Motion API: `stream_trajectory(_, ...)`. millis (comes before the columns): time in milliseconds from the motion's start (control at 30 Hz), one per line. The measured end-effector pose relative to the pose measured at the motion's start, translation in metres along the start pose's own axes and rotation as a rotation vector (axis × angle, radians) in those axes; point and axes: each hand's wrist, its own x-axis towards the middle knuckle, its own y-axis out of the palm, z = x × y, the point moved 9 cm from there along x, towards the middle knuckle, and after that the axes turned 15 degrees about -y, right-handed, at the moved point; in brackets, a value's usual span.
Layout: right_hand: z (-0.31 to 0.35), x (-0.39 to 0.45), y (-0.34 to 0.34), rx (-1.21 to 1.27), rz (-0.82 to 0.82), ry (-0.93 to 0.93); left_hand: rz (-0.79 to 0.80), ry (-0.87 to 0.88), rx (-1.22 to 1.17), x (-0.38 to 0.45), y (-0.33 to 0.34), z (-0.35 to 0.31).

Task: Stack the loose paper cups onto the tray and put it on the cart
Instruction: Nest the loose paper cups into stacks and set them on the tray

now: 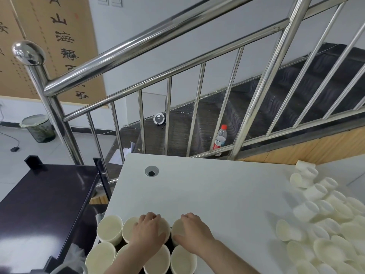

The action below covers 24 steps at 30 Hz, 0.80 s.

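Observation:
Several upright cream paper cups point(109, 228) stand in rows on a dark tray point(120, 246) at the near left of the white table point(217, 190). My left hand point(147, 228) lies over a cup in the far row, fingers curled around its rim. My right hand point(194, 231) grips the rim of the neighbouring cup point(177, 227) at the row's right end. A heap of loose paper cups point(324, 226) lies on its side at the table's right. The dark cart point(45, 196) stands to the left of the table.
A steel stair railing point(169, 84) runs behind the table, with dark stairs beyond. A water bottle point(219, 139) stands on a step. A cable hole point(151, 171) is in the table's far left. A bin point(38, 127) sits on the floor at left.

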Motion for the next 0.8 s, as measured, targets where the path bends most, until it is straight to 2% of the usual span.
stream_trajectory(200,-0.011,-0.02,-0.019,0.008,-0.071,-0.047,-0.068,-0.02,-0.053,-0.009,-0.018,-0.01)
stream_trajectory(367,-0.037,-0.064,-0.041,0.005,-0.145,-0.048,-0.092,0.025,-0.081,-0.034,-0.021,-0.053)
stream_trajectory(567,-0.094,-0.147,-0.062,-0.018,-0.227,-0.001,-0.058,0.119,-0.112,-0.082,-0.003,-0.132)
stream_trajectory(800,-0.184,-0.261,-0.087,-0.038,-0.307,0.086,-0.055,0.249,-0.125,-0.147,0.027,-0.254)
